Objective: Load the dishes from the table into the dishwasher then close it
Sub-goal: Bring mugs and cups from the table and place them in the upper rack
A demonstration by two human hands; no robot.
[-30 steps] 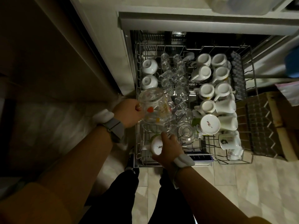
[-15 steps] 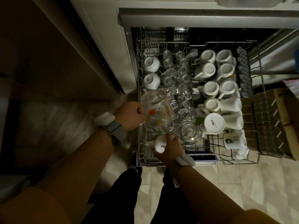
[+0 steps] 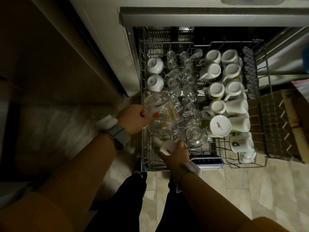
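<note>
While the dishwasher rack point(image 3: 265, 104) stands pulled out over the tiled floor point(image 3: 250, 190), a glass pitcher point(image 3: 160, 114) with coloured spots is held tilted at the rack's front left corner, its handle gripped by the left hand point(image 3: 133, 118). Just in front of it, a white mug point(image 3: 167, 147) is clasped by the curled fingers of the right hand point(image 3: 177, 154) at the rack's front edge. Small glasses point(image 3: 182, 77) fill the middle rows; upturned white cups point(image 3: 215, 88) are ranged along the right side.
</note>
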